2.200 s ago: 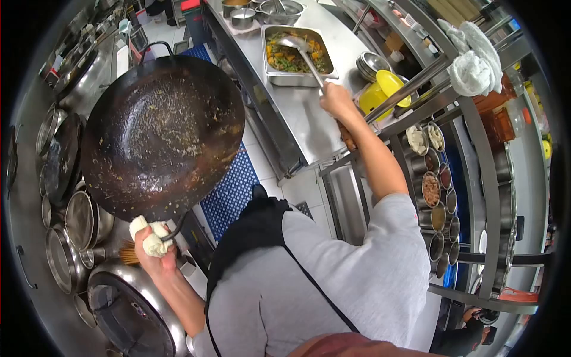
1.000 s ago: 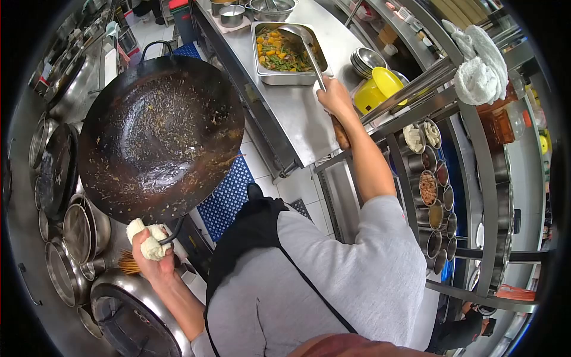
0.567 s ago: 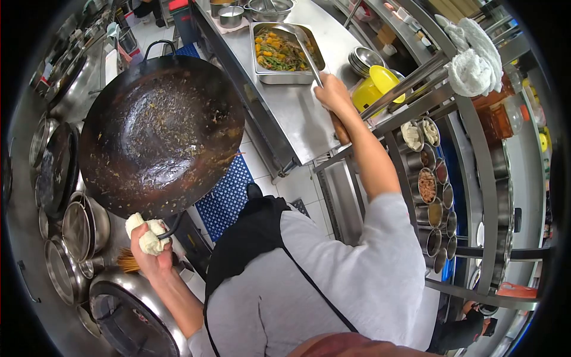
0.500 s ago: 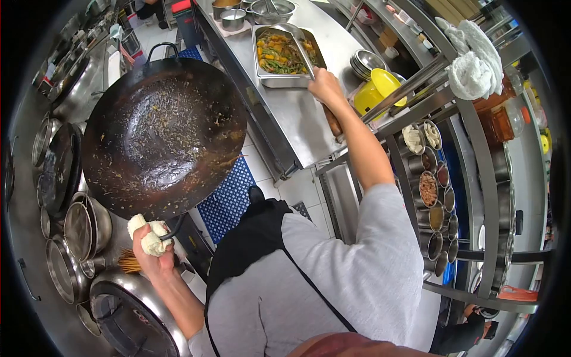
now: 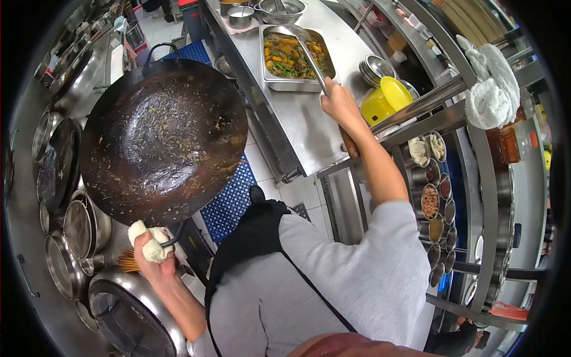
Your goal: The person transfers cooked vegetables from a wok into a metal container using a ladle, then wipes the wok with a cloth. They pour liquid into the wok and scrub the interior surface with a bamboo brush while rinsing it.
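Note:
My left hand (image 5: 156, 262) is closed around the loop handle of a large dark wok (image 5: 163, 140), with a folded white cloth (image 5: 156, 243) between palm and metal. The wok is tipped so its inside shows, coated with oil and food scraps. My right hand (image 5: 340, 102) grips the long handle of a metal ladle (image 5: 310, 56). The ladle's bowl sits at the far edge of a rectangular steel tray (image 5: 297, 85). In that tray lies cooked food (image 5: 292, 58), with orange chunks and green strips.
The tray stands on a steel counter (image 5: 291, 119), near stacked metal bowls (image 5: 377, 66) and a yellow container (image 5: 376, 107). To the right is a metal rack with a white towel (image 5: 491, 89) and several ingredient tins (image 5: 430, 201). Pots and lids (image 5: 77, 226) line the left.
My right hand and the ladle have shifted slightly right and down in view, while the counter and rack also slid right. The wok stays nearly in place.

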`<move>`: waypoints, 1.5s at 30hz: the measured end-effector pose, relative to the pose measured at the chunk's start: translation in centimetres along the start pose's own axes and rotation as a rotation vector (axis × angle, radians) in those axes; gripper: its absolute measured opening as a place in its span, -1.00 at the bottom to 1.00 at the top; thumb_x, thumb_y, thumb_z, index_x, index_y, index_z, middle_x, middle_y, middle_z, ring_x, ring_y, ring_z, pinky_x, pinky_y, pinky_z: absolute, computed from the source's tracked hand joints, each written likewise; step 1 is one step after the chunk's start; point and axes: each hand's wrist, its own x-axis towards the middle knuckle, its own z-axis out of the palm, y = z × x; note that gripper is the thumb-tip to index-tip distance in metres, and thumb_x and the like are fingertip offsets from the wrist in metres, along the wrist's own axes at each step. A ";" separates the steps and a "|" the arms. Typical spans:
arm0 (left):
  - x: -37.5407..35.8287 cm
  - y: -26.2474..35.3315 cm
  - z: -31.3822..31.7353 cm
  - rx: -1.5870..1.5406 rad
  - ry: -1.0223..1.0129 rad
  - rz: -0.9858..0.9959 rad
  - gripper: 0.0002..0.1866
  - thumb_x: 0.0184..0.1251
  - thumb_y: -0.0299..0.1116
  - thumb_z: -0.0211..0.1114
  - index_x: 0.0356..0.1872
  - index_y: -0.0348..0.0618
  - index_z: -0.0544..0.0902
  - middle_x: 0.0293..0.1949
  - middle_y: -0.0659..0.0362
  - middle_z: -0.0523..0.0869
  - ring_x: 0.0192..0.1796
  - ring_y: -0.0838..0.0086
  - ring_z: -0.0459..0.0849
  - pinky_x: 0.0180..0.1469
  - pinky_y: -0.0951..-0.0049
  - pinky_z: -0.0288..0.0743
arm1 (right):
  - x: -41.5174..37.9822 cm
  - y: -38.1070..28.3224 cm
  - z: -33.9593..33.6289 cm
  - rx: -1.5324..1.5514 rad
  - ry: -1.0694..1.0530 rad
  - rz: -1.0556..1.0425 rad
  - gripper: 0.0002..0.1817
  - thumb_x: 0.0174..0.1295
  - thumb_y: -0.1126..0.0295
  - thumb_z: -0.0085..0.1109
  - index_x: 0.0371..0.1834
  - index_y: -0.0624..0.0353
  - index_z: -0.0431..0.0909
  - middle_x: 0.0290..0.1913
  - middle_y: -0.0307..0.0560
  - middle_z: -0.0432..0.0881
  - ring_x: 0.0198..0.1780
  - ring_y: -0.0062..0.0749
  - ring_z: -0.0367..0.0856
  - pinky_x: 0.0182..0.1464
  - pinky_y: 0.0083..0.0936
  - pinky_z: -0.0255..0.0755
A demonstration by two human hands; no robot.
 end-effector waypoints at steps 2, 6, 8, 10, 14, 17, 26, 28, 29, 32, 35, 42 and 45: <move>0.0 0.0 -0.1 0.010 0.002 -0.003 -0.76 0.25 -0.36 0.26 -0.11 -0.14 0.49 -0.45 0.08 0.68 -0.54 0.36 0.70 -0.72 0.48 0.50 | -3.4 -0.5 -1.0 0.141 -0.069 0.074 -0.54 0.17 0.43 0.19 0.14 0.39 0.51 -0.35 0.36 0.65 -0.22 0.23 0.66 -0.13 0.00 0.52; 0.5 -0.1 -0.5 0.004 -0.029 0.015 -0.84 0.36 -0.32 0.17 -0.16 -0.17 0.50 -0.47 0.00 0.71 -0.62 0.36 0.65 -0.77 0.51 0.48 | -7.4 -0.4 -1.2 0.528 -0.215 0.219 -0.44 0.25 0.41 0.24 0.33 0.37 0.46 -0.67 -0.14 0.50 -0.72 -0.49 0.48 -0.66 -0.43 0.38; 0.3 0.1 -0.3 0.000 -0.024 0.018 -0.84 0.36 -0.32 0.17 -0.15 -0.17 0.50 -0.47 0.00 0.71 -0.63 0.36 0.65 -0.76 0.51 0.48 | -8.4 0.2 -1.3 0.587 -0.176 0.232 -0.41 0.24 0.41 0.25 0.35 0.36 0.44 -0.67 -0.12 0.51 -0.72 -0.46 0.50 -0.65 -0.42 0.39; -0.2 0.3 -0.4 -0.005 -0.045 0.019 -0.83 0.35 -0.34 0.18 -0.14 -0.16 0.50 -0.47 0.00 0.71 -0.61 0.35 0.67 -0.76 0.51 0.48 | -9.3 0.7 -1.4 0.627 -0.201 0.270 -0.41 0.23 0.42 0.25 0.35 0.37 0.43 -0.67 -0.11 0.52 -0.71 -0.44 0.51 -0.64 -0.40 0.40; -1.3 0.7 -0.4 -0.051 -0.060 0.022 -0.83 0.35 -0.35 0.19 -0.13 -0.16 0.51 -0.46 0.00 0.71 -0.56 0.34 0.70 -0.75 0.51 0.49 | -10.0 1.7 -2.6 0.526 -0.200 0.237 -0.42 0.22 0.43 0.24 0.33 0.39 0.45 -0.66 -0.04 0.54 -0.68 -0.41 0.55 -0.59 -0.36 0.43; -2.3 1.1 -1.5 -0.062 -0.059 0.026 -0.82 0.35 -0.34 0.20 -0.11 -0.16 0.51 -0.43 0.00 0.71 -0.53 0.33 0.71 -0.74 0.51 0.48 | -10.5 2.8 -2.8 0.358 -0.115 0.164 -0.45 0.17 0.42 0.26 0.26 0.40 0.51 -0.62 0.08 0.59 -0.63 -0.29 0.64 -0.46 -0.30 0.50; -4.8 4.7 -6.7 -0.179 -0.105 0.115 -0.78 0.38 -0.36 0.17 -0.03 -0.20 0.50 -0.35 -0.05 0.71 -0.48 0.25 0.73 -0.75 0.46 0.52 | -10.0 4.9 2.6 0.698 0.132 0.152 -0.49 0.24 0.40 0.26 0.27 0.31 0.50 -0.54 -0.04 0.59 -0.70 -0.43 0.54 -0.62 -0.39 0.45; -5.4 5.4 -7.4 -0.234 0.001 0.186 -0.79 0.46 -0.31 0.11 -0.03 -0.21 0.48 -0.34 -0.13 0.70 -0.55 0.24 0.68 -0.76 0.48 0.47 | -9.2 1.8 2.4 1.251 -0.079 0.310 -0.64 0.31 0.38 0.26 0.14 0.19 0.53 -0.60 -0.32 0.47 -0.74 -0.62 0.42 -0.75 -0.53 0.37; -5.7 5.8 -9.2 -0.213 -0.122 0.157 -0.77 0.47 -0.30 0.11 -0.02 -0.21 0.47 -0.35 -0.14 0.70 -0.55 0.22 0.68 -0.76 0.47 0.47 | -9.4 0.3 2.3 1.410 -0.157 0.286 -0.80 0.33 0.38 0.23 -0.05 0.14 0.50 -0.62 -0.34 0.42 -0.75 -0.61 0.39 -0.74 -0.53 0.38; -8.0 6.7 -10.4 -0.211 -0.078 0.224 -0.75 0.44 -0.31 0.11 0.03 -0.18 0.46 -0.32 -0.13 0.68 -0.52 0.21 0.68 -0.75 0.43 0.53 | -11.3 -5.9 2.1 1.847 -0.466 0.231 -0.80 0.33 0.42 0.18 -0.03 0.13 0.47 -0.64 -0.36 0.39 -0.77 -0.63 0.35 -0.75 -0.55 0.36; -9.8 7.8 -13.4 -0.185 -0.292 0.283 -0.71 0.39 -0.34 0.12 0.08 -0.13 0.45 -0.27 -0.10 0.64 -0.47 0.19 0.68 -0.70 0.34 0.63 | -12.2 -13.8 0.2 1.713 -0.644 0.043 -0.74 0.28 0.47 0.17 0.03 0.14 0.47 -0.66 -0.36 0.38 -0.77 -0.63 0.34 -0.75 -0.57 0.36; -16.1 7.3 -15.2 -0.382 0.007 0.482 -0.85 0.34 -0.30 0.18 -0.18 -0.11 0.58 -0.42 -0.10 0.71 -0.54 0.25 0.67 -0.71 0.44 0.45 | -13.8 -32.9 -5.4 1.626 -0.642 -0.756 -0.58 0.45 0.27 0.10 0.24 0.27 0.36 -0.54 -0.20 0.49 -0.64 -0.59 0.49 -0.63 -0.66 0.39; -19.3 7.1 -15.9 -0.464 0.219 0.544 -0.90 0.28 -0.31 0.22 -0.29 -0.08 0.60 -0.46 -0.01 0.73 -0.56 0.32 0.67 -0.70 0.44 0.43 | -17.9 -35.8 0.5 1.326 -0.676 -0.865 -0.58 0.56 0.10 -0.11 0.13 0.29 0.37 -0.61 -0.26 0.39 -0.69 -0.59 0.40 -0.66 -0.68 0.30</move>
